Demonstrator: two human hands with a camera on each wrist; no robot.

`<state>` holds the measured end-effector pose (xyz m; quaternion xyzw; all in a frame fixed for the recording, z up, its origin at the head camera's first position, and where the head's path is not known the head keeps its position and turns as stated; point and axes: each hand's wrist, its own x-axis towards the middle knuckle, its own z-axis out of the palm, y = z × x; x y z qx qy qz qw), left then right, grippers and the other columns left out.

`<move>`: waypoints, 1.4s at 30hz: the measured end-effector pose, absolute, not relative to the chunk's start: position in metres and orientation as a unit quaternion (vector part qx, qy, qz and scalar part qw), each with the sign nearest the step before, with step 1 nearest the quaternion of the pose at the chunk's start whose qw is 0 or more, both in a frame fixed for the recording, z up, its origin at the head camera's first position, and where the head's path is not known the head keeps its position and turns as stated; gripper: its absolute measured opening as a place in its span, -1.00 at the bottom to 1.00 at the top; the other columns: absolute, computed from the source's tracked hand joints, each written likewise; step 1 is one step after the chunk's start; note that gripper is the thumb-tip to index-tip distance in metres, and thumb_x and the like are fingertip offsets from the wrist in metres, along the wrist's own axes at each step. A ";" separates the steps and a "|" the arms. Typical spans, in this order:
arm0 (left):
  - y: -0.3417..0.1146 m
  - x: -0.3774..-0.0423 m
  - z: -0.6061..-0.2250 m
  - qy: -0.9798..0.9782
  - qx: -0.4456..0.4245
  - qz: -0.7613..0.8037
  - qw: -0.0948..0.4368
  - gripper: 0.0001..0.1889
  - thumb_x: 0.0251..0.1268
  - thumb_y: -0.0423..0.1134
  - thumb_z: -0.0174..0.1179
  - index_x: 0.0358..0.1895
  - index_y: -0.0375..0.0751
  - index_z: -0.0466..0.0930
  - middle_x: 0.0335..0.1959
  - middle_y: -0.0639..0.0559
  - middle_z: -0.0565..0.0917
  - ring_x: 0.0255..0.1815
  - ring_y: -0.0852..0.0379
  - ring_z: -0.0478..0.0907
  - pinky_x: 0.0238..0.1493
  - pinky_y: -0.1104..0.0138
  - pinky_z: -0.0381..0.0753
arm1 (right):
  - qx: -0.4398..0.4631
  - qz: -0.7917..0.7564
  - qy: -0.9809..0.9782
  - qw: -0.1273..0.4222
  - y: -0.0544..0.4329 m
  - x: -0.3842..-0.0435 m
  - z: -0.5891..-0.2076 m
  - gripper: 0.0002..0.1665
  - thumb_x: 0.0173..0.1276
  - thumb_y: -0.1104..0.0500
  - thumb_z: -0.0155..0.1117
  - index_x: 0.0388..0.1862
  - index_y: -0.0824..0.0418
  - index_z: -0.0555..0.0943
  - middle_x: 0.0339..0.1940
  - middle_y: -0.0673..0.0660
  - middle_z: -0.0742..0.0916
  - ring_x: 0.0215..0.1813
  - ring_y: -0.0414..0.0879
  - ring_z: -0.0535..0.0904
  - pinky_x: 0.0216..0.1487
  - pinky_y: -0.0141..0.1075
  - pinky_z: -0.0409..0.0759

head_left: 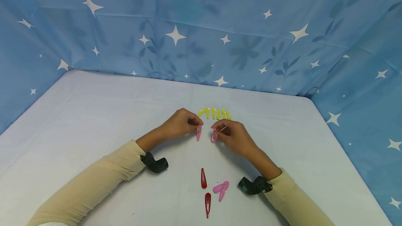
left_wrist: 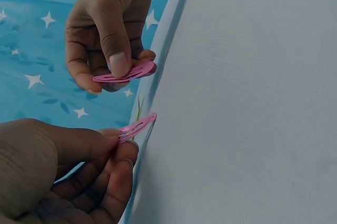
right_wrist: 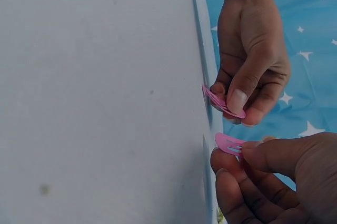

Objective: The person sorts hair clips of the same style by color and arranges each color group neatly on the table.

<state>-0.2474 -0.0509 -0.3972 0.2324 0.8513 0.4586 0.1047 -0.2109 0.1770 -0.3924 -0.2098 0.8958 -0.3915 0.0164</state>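
A pink clip (head_left: pixel 199 134) is pinched in the left hand (head_left: pixel 183 122) and a second pink clip (head_left: pixel 214 136) in the right hand (head_left: pixel 235 134), both just nearer the person than the yellow clips (head_left: pixel 214 113). Such small, smooth pieces could slip or twist if a pinch loosens, and a stray finger might nudge the yellow row. No container shows; red clips (head_left: pixel 203 179) and two touching pink clips (head_left: pixel 224 191) lie loose on the tabletop (head_left: pixel 103 114).

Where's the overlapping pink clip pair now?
In the head view, the pink pair lies low centre, right of the red clips, left of the right wrist's black device.
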 end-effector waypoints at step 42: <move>-0.060 -0.265 -0.403 0.854 0.311 0.386 0.158 -0.50 0.08 -0.23 0.47 0.15 -0.23 0.66 -0.01 -0.03 0.59 -0.07 0.10 0.50 -0.04 0.32 0.55 | -0.163 -0.345 0.921 0.073 0.158 -0.246 -0.394 -0.71 0.26 0.31 0.39 -0.02 0.25 0.73 -0.32 0.12 0.73 -0.31 -0.10 0.57 -0.22 -0.34 0.54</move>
